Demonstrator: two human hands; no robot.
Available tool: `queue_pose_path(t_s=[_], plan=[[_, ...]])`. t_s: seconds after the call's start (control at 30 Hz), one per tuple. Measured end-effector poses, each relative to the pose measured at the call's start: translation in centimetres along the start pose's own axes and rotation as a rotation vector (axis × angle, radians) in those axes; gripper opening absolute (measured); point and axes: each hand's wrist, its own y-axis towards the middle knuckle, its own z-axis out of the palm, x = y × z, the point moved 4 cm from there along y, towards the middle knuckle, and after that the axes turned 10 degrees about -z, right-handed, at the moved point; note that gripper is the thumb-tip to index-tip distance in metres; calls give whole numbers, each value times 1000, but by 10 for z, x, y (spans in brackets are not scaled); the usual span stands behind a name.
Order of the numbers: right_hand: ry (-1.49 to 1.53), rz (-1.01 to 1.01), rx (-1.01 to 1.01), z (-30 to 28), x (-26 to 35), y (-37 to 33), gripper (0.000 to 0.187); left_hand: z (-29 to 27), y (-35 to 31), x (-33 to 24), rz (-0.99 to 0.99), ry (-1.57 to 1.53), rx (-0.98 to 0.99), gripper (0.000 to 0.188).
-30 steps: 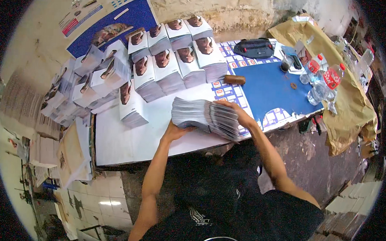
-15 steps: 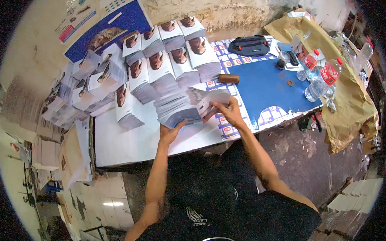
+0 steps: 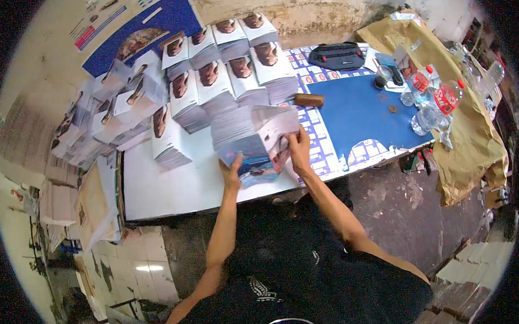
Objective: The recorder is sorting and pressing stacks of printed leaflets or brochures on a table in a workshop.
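Note:
In front of me, over the near edge of the white tabletop (image 3: pixel 155 194), is a thick stack of printed booklets (image 3: pixel 231 129). My left hand (image 3: pixel 231 173) is closed on its lower left corner, thumb against the blue picture at its near end. My right hand (image 3: pixel 298 153) pinches a thinner bunch of printed sheets (image 3: pixel 276 128) by the right edge. This bunch stands tilted against the right side of the stack. The fingers beneath the paper are hidden. Just behind are rows of piled booklets (image 3: pixel 210 77) with a brown picture on their top covers.
More booklet piles (image 3: pixel 133 103) lean at the left. A brown block (image 3: pixel 309 100) sits by the blue mat (image 3: pixel 358 111). Farther right are plastic bottles (image 3: pixel 446 97), a dark cup (image 3: pixel 382 78), a black waist bag (image 3: pixel 336 55) and brown wrapping paper (image 3: pixel 443 128).
My right hand has moved left, bringing its bunch of sheets against the stack. My left hand has shifted slightly right, and the stack now shows more of its near end.

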Motion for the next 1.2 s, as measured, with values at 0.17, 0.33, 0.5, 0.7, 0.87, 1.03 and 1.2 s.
queue_pose_path(t_s=[0.17, 0.33, 0.5, 0.7, 0.87, 1.03, 1.2], plan=[[100, -75, 184, -10, 20, -1, 32, -74, 6, 53, 110, 260, 237, 65], [99, 211, 405, -38, -3, -26, 51, -49, -54, 18, 185, 372, 257, 44], [18, 103, 285, -36, -27, -42, 52, -40, -65, 26, -81, 561, 172, 45], [0, 168, 358, -43, -35, -43, 62, -48, -55, 35, 96, 695, 182, 42], [-83, -72, 275, -24, -28, -35, 42, -10, -34, -2, 161, 580, -89, 52], [104, 170, 288, 4, -9, -26, 25, -4, -37, -60, 372, 534, -211, 53], [-337, -270, 929, -21, 10, 47, 61, -17, -70, -162, 652, 882, -141, 68]])
